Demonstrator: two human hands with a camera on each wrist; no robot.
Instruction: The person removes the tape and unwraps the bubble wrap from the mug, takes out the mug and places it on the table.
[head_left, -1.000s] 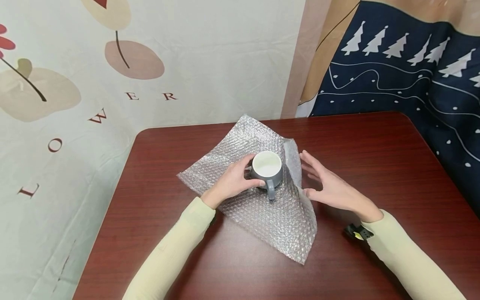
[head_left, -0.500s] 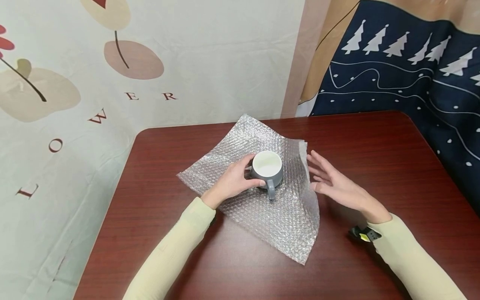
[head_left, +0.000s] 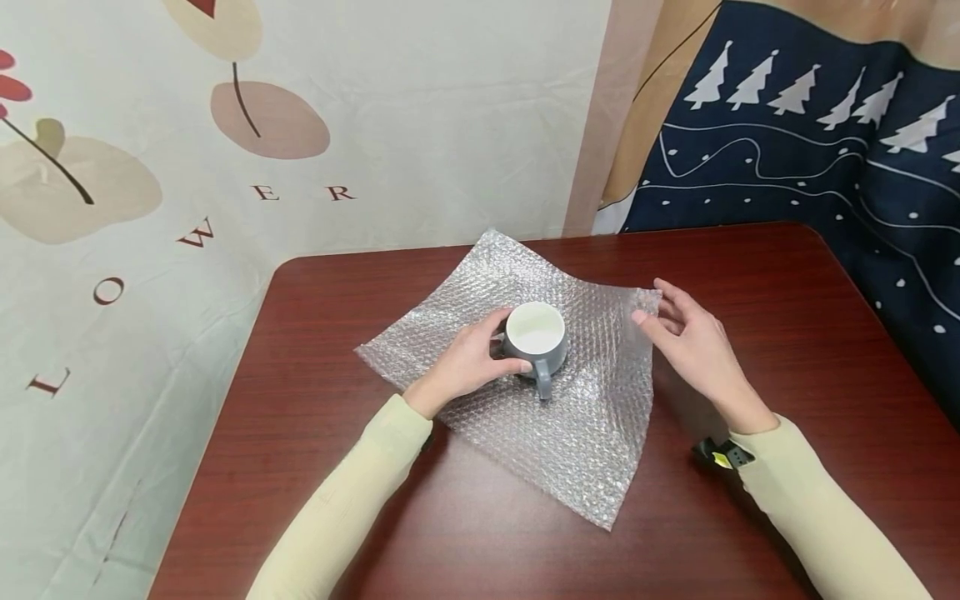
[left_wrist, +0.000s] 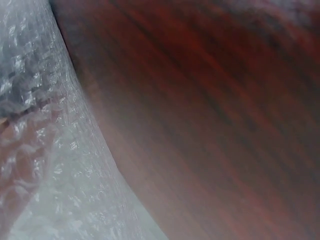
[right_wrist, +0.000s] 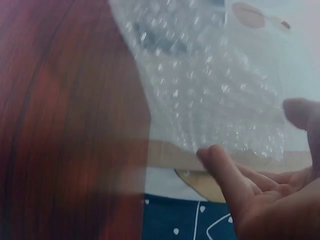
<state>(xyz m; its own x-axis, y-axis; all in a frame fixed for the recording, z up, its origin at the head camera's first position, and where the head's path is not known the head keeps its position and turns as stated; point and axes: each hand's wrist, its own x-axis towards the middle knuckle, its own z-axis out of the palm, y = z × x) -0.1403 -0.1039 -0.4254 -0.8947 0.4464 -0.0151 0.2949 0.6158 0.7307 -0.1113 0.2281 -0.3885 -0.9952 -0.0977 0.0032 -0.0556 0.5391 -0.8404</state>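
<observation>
A grey mug with a white inside stands upright on a sheet of bubble wrap in the head view. My left hand grips the mug from the left, its thumb near the handle. At the sheet's far right corner is my right hand, thumb over the near side of the corner and fingers beyond it. The right wrist view shows a wide gap between that thumb and the fingers, with the raised bubble wrap close by. Only bubble wrap and tabletop show clearly in the left wrist view.
The sheet lies on a dark red wooden table with rounded far corners. A pale printed cloth hangs behind it, and a navy cloth with white trees hangs at the right.
The bubble wrap's right side, folded up earlier, has spread out to the right. My right hand has moved right and farther away to its corner. The left hand and mug stay put.
</observation>
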